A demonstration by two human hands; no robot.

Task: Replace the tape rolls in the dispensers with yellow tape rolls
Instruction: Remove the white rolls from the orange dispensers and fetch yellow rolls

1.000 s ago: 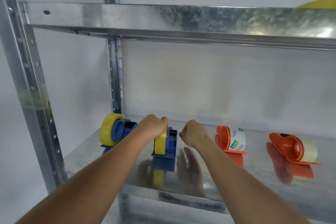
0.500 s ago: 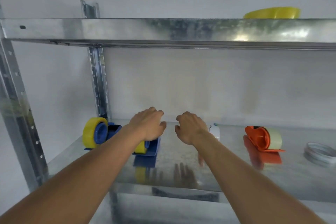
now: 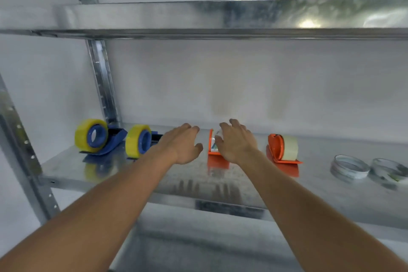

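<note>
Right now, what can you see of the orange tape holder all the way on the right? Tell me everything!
The orange tape holder on the right looks like smooth plastic: a flat base plate with a rounded upright part. It holds a pale, see-through tape roll, not a yellow one. It stands upright on the shiny metal shelf, which mirrors its orange colour underneath. Neither hand touches it; the right hand is beside it, at the next orange holder. Two loose pale rolls lie further right.

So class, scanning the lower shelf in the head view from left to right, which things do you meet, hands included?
Far-left blue dispenser with yellow roll → second blue dispenser with yellow roll → left hand → right hand → orange dispenser with pale roll → two loose clear rolls.
</note>
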